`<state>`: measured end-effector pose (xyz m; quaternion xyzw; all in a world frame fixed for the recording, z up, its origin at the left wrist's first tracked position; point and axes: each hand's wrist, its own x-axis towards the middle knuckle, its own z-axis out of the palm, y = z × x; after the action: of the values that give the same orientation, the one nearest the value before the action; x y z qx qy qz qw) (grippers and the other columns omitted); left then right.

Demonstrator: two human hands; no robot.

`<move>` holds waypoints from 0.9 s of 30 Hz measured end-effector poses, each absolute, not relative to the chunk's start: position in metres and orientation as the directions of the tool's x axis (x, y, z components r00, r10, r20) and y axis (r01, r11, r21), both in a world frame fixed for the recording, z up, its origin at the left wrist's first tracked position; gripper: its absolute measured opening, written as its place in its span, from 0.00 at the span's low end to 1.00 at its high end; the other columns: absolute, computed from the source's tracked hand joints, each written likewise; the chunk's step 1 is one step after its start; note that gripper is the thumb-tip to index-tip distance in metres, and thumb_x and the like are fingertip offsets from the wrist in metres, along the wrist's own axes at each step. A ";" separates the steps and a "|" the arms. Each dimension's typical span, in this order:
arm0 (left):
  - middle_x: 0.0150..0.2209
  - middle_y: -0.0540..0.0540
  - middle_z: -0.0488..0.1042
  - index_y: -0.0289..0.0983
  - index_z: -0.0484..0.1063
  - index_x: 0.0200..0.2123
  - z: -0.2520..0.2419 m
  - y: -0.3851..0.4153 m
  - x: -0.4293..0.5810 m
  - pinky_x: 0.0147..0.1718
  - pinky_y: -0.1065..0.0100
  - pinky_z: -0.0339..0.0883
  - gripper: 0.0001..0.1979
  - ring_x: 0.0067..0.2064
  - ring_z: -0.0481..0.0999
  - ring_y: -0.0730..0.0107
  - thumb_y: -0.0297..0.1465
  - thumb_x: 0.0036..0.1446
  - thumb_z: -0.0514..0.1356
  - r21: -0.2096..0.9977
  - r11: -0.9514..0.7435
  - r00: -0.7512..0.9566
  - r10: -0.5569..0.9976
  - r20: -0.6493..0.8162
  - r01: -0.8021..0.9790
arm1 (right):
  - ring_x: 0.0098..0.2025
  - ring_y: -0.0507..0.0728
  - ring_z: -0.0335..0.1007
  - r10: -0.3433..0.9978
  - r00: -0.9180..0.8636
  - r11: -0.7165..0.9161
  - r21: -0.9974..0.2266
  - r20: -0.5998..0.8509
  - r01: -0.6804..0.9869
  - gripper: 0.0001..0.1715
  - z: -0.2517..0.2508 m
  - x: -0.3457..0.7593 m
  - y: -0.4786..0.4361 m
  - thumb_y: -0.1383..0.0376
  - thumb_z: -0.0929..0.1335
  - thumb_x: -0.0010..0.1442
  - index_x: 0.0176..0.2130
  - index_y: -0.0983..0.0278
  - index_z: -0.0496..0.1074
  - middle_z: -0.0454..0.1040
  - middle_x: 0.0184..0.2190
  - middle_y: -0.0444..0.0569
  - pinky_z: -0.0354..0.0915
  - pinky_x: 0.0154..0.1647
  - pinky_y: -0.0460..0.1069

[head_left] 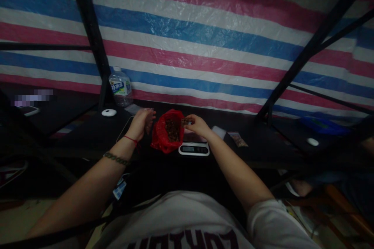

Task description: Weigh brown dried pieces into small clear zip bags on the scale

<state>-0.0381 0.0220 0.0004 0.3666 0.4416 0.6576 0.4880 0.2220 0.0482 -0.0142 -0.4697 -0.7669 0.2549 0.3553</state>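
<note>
An opened red plastic bag [159,131] with small brown pieces [173,129] inside stands on the black table in front of me. Just left of it, my left hand [141,123] is raised with its fingers extended, holding nothing. My right hand [198,125] is at the bag's right edge, above a white digital scale [194,149]. Its fingertips pinch some brown pieces [185,121]; whether a small clear bag is around them I cannot tell. My right hand and forearm partly hide the scale's plate.
A clear plastic bottle [120,87] stands at the back left, near a round white device [109,113]. To the right lies a small clear bag of brown pieces [238,139]. Black metal frame posts [95,39] rise on both sides before a striped sheet [187,39].
</note>
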 end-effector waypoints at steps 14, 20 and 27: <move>0.38 0.45 0.76 0.36 0.73 0.38 0.028 -0.045 0.028 0.41 0.67 0.67 0.18 0.40 0.75 0.63 0.30 0.41 0.70 0.941 -0.244 0.050 0.964 0.262 -0.234 | 0.56 0.61 0.61 0.866 -0.135 0.408 -0.526 0.481 0.746 0.29 0.003 0.269 -0.009 0.62 0.73 0.47 0.49 0.61 0.70 0.68 0.49 0.53 0.57 0.57 0.58; 0.42 0.44 0.76 0.40 0.74 0.43 0.014 -0.063 0.049 0.47 0.60 0.66 0.25 0.44 0.74 0.56 0.29 0.38 0.71 0.916 -0.392 0.221 0.904 0.365 0.087 | 0.55 0.57 0.65 0.808 -0.303 0.589 -0.688 0.506 0.424 0.10 0.038 0.256 -0.067 0.63 0.68 0.57 0.41 0.59 0.76 0.66 0.52 0.52 0.64 0.53 0.54; 0.47 0.42 0.75 0.42 0.75 0.43 0.007 -0.083 0.063 0.55 0.53 0.59 0.24 0.50 0.71 0.48 0.32 0.39 0.70 0.823 -0.516 0.353 0.835 0.422 0.238 | 0.58 0.58 0.65 0.816 -0.488 0.546 -0.688 0.310 0.477 0.10 0.033 0.238 -0.079 0.67 0.66 0.59 0.32 0.60 0.79 0.75 0.48 0.49 0.58 0.59 0.56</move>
<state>0.0632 -0.0826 0.0073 0.7500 0.3576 0.4421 0.3378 0.2382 -0.0788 0.0334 -0.3942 -0.8200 0.2671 0.3175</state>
